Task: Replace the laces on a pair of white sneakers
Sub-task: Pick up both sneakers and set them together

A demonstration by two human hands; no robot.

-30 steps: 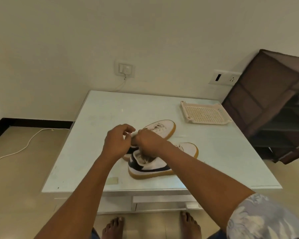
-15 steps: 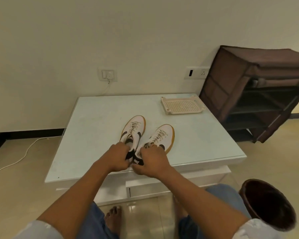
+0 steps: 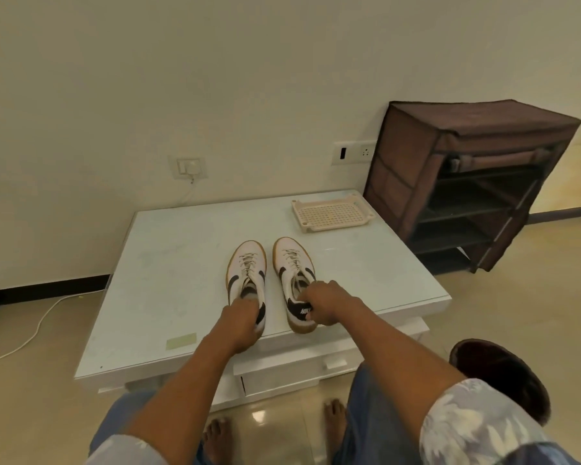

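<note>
View from a seated person's head, looking down at a low white table (image 3: 168, 270) against a cream wall. At the far left a white cable (image 3: 31, 333) trails across the floor.

The left arm reaches forward from the lower left, nearly straight. The left hand (image 3: 240, 324) lies knuckles up on the heel of the left sneaker (image 3: 245, 268), its fingers curled down over the heel rim and gripping it; the fingertips are hidden inside the shoe.

The two white sneakers, with dark side marks and tan soles, stand side by side near the table's front edge, toes pointing to the wall, close but not touching. Both are laced with pale laces (image 3: 292, 260).

The right arm stretches forward from the lower right, in a short flowered sleeve. The right hand (image 3: 327, 305) grips the heel of the right sneaker (image 3: 291, 266) from its right side, fingers curled over the heel rim.

Behind the shoes, at the table's far right corner, lies a beige perforated tray (image 3: 331, 214). To the right stands a brown cloth shoe rack (image 3: 467, 182), and by the person's right knee a dark round stool (image 3: 497, 374).
</note>
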